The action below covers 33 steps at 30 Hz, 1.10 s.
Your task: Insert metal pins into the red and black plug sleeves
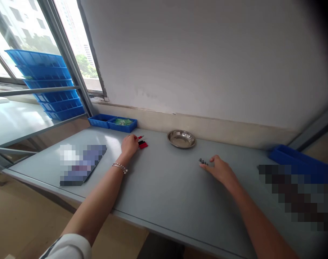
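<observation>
My left hand [129, 145], with a beaded bracelet at the wrist, is closed on a small red item [139, 137] with a thin tip. Just right of its fingers, red and black pieces [143, 145] lie on the grey table [164, 180]. My right hand [220, 167] is beside several small dark coil-like pieces [203, 162], its thumb and fingers apart around their right end; the thumb seems close to them. A round metal dish [181, 139] stands between the two hands, farther back near the wall.
Two blue bins [122, 124] sit at the back left, one with green contents. A blurred flat item [84, 165] lies at the left. More blue bins [296, 158] and another blurred item are at the right. Stacked blue bins [55, 82] stand by the window.
</observation>
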Tool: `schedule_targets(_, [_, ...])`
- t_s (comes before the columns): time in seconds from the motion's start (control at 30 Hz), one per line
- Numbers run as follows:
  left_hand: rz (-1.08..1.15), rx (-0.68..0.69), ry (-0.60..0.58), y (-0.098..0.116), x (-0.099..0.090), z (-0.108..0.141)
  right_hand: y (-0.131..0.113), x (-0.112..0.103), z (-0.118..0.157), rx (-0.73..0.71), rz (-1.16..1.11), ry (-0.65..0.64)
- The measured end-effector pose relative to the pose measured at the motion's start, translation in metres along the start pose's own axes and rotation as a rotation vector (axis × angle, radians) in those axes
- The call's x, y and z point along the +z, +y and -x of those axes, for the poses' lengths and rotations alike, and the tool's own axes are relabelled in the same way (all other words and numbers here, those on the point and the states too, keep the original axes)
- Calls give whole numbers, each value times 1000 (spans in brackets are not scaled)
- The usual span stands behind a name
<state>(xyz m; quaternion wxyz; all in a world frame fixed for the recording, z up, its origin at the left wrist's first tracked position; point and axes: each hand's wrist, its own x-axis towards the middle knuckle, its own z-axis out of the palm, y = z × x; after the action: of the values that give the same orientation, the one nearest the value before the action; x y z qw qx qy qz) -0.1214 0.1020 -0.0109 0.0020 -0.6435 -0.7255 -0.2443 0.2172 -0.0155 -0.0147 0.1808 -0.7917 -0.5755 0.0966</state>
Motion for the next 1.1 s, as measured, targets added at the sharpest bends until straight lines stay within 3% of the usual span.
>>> schedule_targets(0.3, [57,4,-125,6,13,-4,10,11,-7,-63,-62,-16])
schedule_targets(0.57, [86,24,-156,10,15,-1,5,10,-8,-20,1,-99])
schedule_targets(0.8, [76,46,-154,9,15,3,8,14,-13,-35,27,-65])
schedule_targets(1.1, [-49,-97,-112,0,5,1,11,14,-14,-60,13,-17])
